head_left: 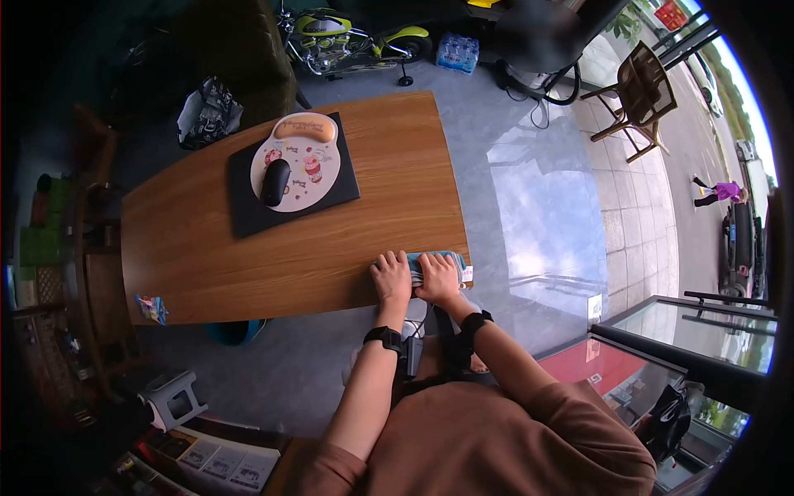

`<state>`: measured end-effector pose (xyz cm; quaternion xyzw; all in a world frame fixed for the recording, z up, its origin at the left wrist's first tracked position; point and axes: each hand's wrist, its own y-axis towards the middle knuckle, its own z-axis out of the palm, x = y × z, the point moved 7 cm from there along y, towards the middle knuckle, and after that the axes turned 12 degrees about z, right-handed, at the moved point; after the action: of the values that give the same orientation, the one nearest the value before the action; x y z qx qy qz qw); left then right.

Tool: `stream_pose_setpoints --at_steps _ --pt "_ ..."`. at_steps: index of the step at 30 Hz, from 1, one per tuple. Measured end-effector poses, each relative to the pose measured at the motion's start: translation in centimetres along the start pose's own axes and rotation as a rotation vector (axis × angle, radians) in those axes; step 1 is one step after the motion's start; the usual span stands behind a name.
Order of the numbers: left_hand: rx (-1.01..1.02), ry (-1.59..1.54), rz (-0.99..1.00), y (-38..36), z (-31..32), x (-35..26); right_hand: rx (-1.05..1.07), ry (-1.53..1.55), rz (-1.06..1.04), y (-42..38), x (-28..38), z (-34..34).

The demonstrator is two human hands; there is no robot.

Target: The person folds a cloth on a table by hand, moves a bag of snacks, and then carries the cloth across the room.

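Note:
A folded teal-and-white striped cloth [458, 263] lies at the near right corner of the wooden table [273, 281], a small white label sticking out at its right end. My left hand [392, 278] is on the left part of the cloth, fingers bent over it. Beside it, my right hand [438, 276] grips the middle and right part, fingers curled on top. Both palms hide much of the cloth, so its full shape cannot be made out. Each wrist wears a black band.
A black mouse [275, 183] rests on a round printed mouse pad [310, 186], over a dark mat [347, 183]. A small colourful packet [151, 309] lies at the table's near left corner. Beyond stand a toy motorcycle [331, 41], a bottle pack [457, 53] and a wooden chair [645, 87].

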<state>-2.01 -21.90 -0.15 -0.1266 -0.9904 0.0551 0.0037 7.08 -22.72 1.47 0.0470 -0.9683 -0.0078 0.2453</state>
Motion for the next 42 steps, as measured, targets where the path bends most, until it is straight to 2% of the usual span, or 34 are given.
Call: stream_pose_setpoints --at_steps 6,17,21,23,24,29,31,32,35,38,40,42 --pt "-0.030 0.017 -0.048 4.8 -0.5 0.9 -0.036 -0.025 -0.092 5.2 -0.8 -0.4" --pt "0.029 0.029 -0.036 16.8 -1.7 3.1 -0.089 -0.002 -0.070 16.9 -2.9 -0.6" --pt "-0.029 0.062 -0.007 21.9 -2.5 4.2 -0.101 0.011 -0.079 22.2 -3.3 -1.1" --pt "-0.131 0.138 -0.019 24.4 -3.3 5.1 -0.129 0.039 -0.111 25.2 -3.5 -0.9" --pt "-0.030 0.070 -0.044 25.8 -3.0 5.8 -0.136 0.031 -0.109 26.6 -3.5 -0.9" --pt "-0.069 0.095 -0.072 31.8 -3.5 7.9 -0.168 0.018 -0.105 32.9 -3.6 -0.8" --pt "-0.216 0.195 -0.068 33.5 -4.7 8.3 -0.165 0.014 -0.110 34.9 -3.6 -0.7" --pt "-0.203 0.198 -0.083 34.4 -4.7 8.6 -0.195 0.023 -0.127 36.0 -3.5 -0.9" --pt "-0.113 0.149 -0.114 35.9 -4.6 9.3 -0.234 0.042 -0.145 37.4 -3.4 -0.9" --pt "-0.135 0.165 -0.110 35.7 -4.4 9.3 -0.231 0.020 -0.121 37.4 -3.5 -0.7" --pt "-0.131 0.159 -0.133 35.0 -4.4 8.9 -0.134 -0.002 -0.036 37.2 -3.9 -0.2" --pt "-0.121 0.147 -0.157 33.2 -4.4 8.2 -0.087 -0.003 -0.038 35.6 -3.8 -0.5"
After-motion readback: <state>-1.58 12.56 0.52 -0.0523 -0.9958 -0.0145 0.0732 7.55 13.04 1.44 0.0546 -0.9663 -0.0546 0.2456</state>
